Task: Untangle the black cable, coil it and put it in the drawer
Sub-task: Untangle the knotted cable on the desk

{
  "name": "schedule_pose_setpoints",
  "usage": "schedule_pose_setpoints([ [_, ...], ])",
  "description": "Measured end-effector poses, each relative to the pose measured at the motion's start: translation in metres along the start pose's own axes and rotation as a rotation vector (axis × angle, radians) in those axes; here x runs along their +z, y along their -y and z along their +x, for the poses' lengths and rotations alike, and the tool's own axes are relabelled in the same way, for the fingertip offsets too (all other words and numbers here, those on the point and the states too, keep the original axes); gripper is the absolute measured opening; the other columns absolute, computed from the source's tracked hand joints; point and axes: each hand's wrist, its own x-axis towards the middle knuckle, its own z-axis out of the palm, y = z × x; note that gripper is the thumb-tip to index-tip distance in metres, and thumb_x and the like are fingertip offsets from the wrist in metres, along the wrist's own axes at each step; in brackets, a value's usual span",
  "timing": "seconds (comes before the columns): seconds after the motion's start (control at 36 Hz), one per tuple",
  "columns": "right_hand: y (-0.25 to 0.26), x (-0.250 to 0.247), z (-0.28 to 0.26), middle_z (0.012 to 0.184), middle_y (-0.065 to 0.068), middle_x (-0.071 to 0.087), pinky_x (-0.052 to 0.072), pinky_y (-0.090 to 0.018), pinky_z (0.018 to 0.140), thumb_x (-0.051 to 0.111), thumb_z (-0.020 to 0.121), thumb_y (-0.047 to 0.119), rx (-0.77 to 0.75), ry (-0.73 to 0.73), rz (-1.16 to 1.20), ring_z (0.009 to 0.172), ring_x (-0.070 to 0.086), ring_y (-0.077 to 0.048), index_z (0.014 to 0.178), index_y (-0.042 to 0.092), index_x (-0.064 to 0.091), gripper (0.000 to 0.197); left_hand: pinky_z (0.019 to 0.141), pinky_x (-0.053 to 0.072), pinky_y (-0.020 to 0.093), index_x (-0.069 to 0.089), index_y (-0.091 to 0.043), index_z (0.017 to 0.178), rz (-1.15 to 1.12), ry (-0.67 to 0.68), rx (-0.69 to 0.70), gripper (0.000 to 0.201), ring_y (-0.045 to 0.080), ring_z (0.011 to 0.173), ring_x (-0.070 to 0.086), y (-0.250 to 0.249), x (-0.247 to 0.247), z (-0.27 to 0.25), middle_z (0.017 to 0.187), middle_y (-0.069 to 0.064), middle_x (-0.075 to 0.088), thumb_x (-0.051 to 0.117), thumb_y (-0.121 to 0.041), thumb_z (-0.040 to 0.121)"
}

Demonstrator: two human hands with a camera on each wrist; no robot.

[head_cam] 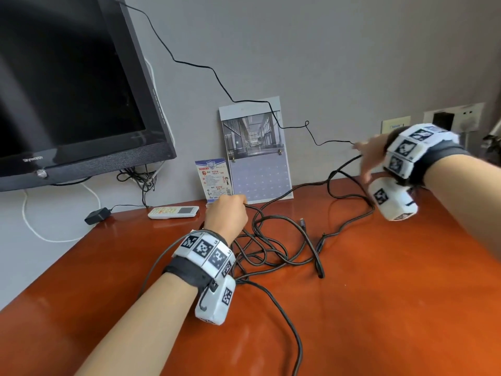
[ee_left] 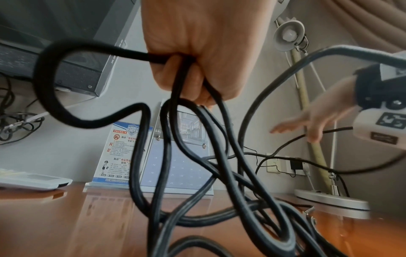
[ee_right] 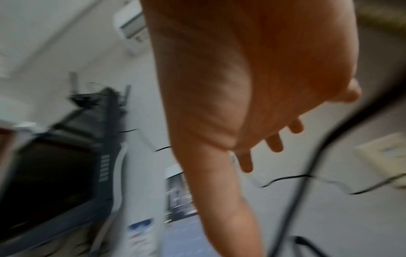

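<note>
Left hand [head_cam: 225,215] fist grips black cable [head_cam: 273,251] | right hand [head_cam: 370,156] spread

Place: hotel-like room | wall-mounted TV [head_cam: 67,85] hanging over wooden desk [head_cam: 379,294] | remote [head_cam: 173,212], notice card [head_cam: 214,180] sitting there

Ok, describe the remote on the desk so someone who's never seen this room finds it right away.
Start at the television on the wall; below its lower right corner, the remote lies flat on the orange desk against the wall. It is white, unlike the black adapter left of it.
</note>
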Motion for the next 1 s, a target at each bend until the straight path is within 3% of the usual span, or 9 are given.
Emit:
schedule_pose_setpoints([
  [0.08, 0.055, -0.012, -0.006, 0.157, -0.009, 0.013, 0.023, -0.054, 0.111, 0.068, 0.081, 0.033, -0.242, 0.039, -0.011, 0.143, 0.015, -0.032, 0.15, 0.032, 0.015, 0.087, 0.07, 0.049, 0.034, 0.063, -0.015, 0.119, 0.019, -0.003, 0.029, 0.036, 0.031, 0.093, 0.063, 0.0, -0.002, -0.001, 0.104, 0.013, 0.067, 0.037, -0.007, 0.096],
  [0.22, 0.124, -0.004, -0.004, 0.154, 0.0, 0.02, 0.023, -0.048, 0.113, 0.046, 0.09, 0.005, -0.683, -0.018, -0.021, 0.14, 0.014, -0.025, 0.142, 0.043, 0.031, 0.066, 0.073, 0.051, 0.038, 0.063, -0.016, 0.117, 0.022, -0.017, 0.079, 0.035, 0.033, 0.094, 0.063, -0.001, -0.004, -0.004, 0.102, 0.014, 0.068, 0.037, -0.008, 0.096],
  [0.39, 0.16, 0.008, 0.001, 0.148, -0.004, 0.034, 0.024, -0.034, 0.108, 0.051, 0.093, 0.008, -0.883, -0.096, 0.066, 0.132, 0.026, -0.026, 0.137, 0.023, 0.049, 0.046, 0.076, 0.048, 0.04, 0.059, -0.021, 0.125, 0.068, -0.03, 0.125, 0.036, 0.036, 0.098, 0.062, -0.002, -0.004, -0.007, 0.102, 0.017, 0.066, 0.038, -0.012, 0.097],
  [0.47, 0.167, 0.014, 0.0, 0.136, -0.005, 0.046, 0.027, -0.026, 0.095, 0.057, 0.091, 0.013, -0.935, -0.101, 0.078, 0.126, 0.031, -0.026, 0.118, 0.015, 0.065, 0.029, 0.077, 0.048, 0.038, 0.06, -0.021, 0.124, 0.075, -0.031, 0.124, 0.036, 0.035, 0.099, 0.061, -0.002, -0.005, -0.008, 0.104, 0.016, 0.065, 0.038, -0.012, 0.097],
  [0.61, 0.173, 0.023, 0.003, 0.12, -0.003, 0.058, 0.028, -0.022, 0.078, 0.058, 0.089, 0.011, -0.927, -0.149, 0.121, 0.122, 0.037, -0.021, 0.106, 0.014, 0.071, 0.022, 0.072, 0.047, 0.036, 0.062, -0.019, 0.12, 0.085, -0.029, 0.137, 0.034, 0.034, 0.096, 0.062, -0.003, -0.005, -0.007, 0.099, 0.015, 0.066, 0.038, -0.012, 0.097],
  [0.75, 0.17, 0.025, 0.005, 0.118, 0.0, 0.059, 0.041, -0.033, 0.092, 0.059, 0.088, 0.019, -0.848, -0.231, 0.129, 0.12, 0.041, -0.02, 0.108, 0.02, 0.069, 0.022, 0.066, 0.041, 0.034, 0.062, -0.017, 0.117, 0.094, -0.006, 0.133, 0.032, 0.034, 0.094, 0.061, -0.007, -0.005, -0.009, 0.096, 0.014, 0.065, 0.038, -0.011, 0.096],
  [0.81, 0.166, 0.023, 0.008, 0.118, -0.001, 0.057, 0.038, -0.034, 0.094, 0.062, 0.086, 0.026, -0.794, -0.286, 0.179, 0.114, 0.045, -0.022, 0.103, 0.025, 0.069, 0.018, 0.066, 0.041, 0.034, 0.062, -0.016, 0.116, 0.087, 0.01, 0.135, 0.033, 0.035, 0.093, 0.061, -0.008, -0.005, -0.009, 0.095, 0.015, 0.065, 0.038, -0.009, 0.095],
  [0.89, 0.155, 0.013, 0.011, 0.114, 0.002, 0.059, 0.03, -0.028, 0.084, 0.065, 0.084, 0.03, -0.712, -0.407, 0.303, 0.109, 0.044, -0.02, 0.09, 0.028, 0.068, 0.007, 0.066, 0.042, 0.035, 0.064, -0.015, 0.113, 0.082, 0.021, 0.141, 0.032, 0.036, 0.091, 0.061, -0.011, -0.004, -0.01, 0.094, 0.015, 0.066, 0.04, -0.008, 0.093],
  [1.0, 0.134, -0.006, 0.018, 0.111, 0.002, 0.06, 0.035, -0.037, 0.094, 0.064, 0.086, 0.033, -0.522, -0.474, 0.418, 0.112, 0.042, -0.024, 0.085, 0.032, 0.067, 0.003, 0.065, 0.041, 0.035, 0.064, -0.012, 0.11, 0.094, 0.026, 0.146, 0.03, 0.036, 0.09, 0.061, -0.012, -0.004, -0.009, 0.093, 0.016, 0.066, 0.04, -0.007, 0.093],
])
